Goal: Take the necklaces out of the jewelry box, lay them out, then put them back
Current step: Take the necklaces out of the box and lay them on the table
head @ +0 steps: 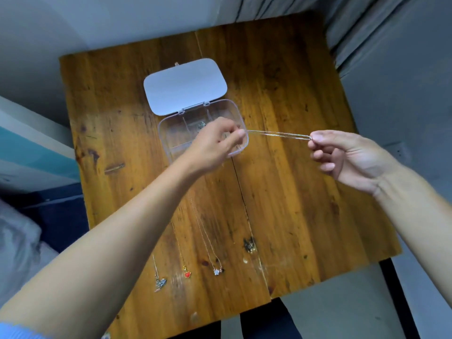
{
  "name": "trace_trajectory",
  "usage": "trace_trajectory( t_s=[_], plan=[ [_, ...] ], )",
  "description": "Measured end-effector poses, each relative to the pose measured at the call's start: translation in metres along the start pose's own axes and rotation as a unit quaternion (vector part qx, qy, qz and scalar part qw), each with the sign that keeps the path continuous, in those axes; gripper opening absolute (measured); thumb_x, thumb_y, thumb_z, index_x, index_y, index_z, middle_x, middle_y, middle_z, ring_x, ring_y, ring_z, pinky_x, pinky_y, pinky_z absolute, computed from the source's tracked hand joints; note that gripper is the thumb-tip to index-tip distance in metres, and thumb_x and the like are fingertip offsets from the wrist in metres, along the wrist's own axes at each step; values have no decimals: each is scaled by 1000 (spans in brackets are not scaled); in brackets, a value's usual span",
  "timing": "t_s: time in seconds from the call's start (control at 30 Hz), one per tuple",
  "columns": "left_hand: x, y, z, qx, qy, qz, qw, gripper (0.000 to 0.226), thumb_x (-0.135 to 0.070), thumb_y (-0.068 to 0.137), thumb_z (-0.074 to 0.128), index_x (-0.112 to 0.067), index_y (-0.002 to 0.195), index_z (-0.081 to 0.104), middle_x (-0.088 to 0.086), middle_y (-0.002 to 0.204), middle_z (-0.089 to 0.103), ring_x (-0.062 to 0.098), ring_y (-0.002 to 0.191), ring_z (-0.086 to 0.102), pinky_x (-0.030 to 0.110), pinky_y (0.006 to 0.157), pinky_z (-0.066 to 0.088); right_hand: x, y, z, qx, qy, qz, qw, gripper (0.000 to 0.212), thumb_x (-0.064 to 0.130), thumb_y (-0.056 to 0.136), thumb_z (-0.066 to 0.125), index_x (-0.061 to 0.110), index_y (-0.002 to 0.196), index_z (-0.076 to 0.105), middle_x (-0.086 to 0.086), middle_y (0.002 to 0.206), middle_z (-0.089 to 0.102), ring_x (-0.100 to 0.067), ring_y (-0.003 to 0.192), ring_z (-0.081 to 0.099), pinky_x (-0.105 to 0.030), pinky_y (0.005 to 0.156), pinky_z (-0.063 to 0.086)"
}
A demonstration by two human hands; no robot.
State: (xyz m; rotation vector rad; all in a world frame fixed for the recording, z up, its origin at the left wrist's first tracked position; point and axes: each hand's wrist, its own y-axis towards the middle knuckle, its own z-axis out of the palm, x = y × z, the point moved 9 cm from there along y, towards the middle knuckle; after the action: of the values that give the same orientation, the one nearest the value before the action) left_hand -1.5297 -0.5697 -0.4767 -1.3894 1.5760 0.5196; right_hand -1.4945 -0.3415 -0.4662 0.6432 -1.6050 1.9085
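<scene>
On the worn brown wooden table [293,192], in the lower left part of the frame, three thin necklaces lay in a row: a silver-coloured necklace with a dark sparkling pendant [159,282], then a gold-coloured chain with a small red heart pendant [187,274], then a fine pale chain with a little white flower pendant [216,271]. Above them, in the middle of the frame, stood the clear plastic jewelry box [171,135] with dividers; its white lid [185,85] lay flat behind it, fully open. One small dark piece of jewelry [201,124] was visible in an upper compartment. The left hand [215,143] hovered over the box, its thumb and fingertips pinched on one end of a thin silver chain [278,135]. The chain stretched tight toward the right of the frame, above the table. There the right hand [347,155] pinched the other end between thumb and forefinger, the other fingers curled.
</scene>
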Motion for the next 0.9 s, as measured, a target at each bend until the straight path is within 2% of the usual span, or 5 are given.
trace_trajectory(
  t_s=[0.17, 0.33, 0.47, 0.57, 0.9],
  plan=[
    [7, -23, -26, 67, -190, -88, 975, 30, -27, 100, 45, -14, 78, 60, 12, 84, 70, 29, 90, 67, 37, 86, 52, -43, 4, -13, -42, -20, 42, 998, 13, 9, 75, 70, 8, 87, 68, -5, 74, 66, -10, 57, 59, -16, 38, 37],
    [45, -48, -29, 45, -274, -180, 944, 24, -21, 100, 46, -8, 83, 57, 2, 55, 39, 18, 47, 42, 25, 47, 37, -108, -4, -2, -53, -138, 86, 985, 1, 4, 83, 69, 4, 83, 70, -11, 77, 72, -12, 57, 61, -17, 40, 36],
    [65, -68, -23, 2, -66, -193, 979, 18, -16, 95, 57, -7, 81, 65, 0, 53, 48, 16, 48, 43, 24, 48, 34, -157, -21, 20, -24, -263, 89, 960, 4, 5, 79, 75, 7, 75, 74, -7, 66, 72, -11, 56, 64, -20, 46, 42],
    [64, -74, -20, -51, 165, -137, 975, 12, -19, 88, 64, -13, 83, 73, 2, 70, 66, 23, 72, 61, 30, 67, 48, -187, -31, 39, 6, -345, 65, 936, 12, 10, 76, 78, 16, 66, 74, -2, 63, 72, -11, 59, 64, -27, 59, 50],
    [79, -63, 15, -76, 297, -118, 945, 17, -28, 90, 59, -15, 97, 66, 10, 95, 73, 37, 93, 64, 39, 71, 48, -204, -47, 62, -33, -528, -26, 848, 13, 36, 81, 72, 27, 71, 67, 13, 62, 64, -9, 65, 61, -27, 61, 50]
  ],
)
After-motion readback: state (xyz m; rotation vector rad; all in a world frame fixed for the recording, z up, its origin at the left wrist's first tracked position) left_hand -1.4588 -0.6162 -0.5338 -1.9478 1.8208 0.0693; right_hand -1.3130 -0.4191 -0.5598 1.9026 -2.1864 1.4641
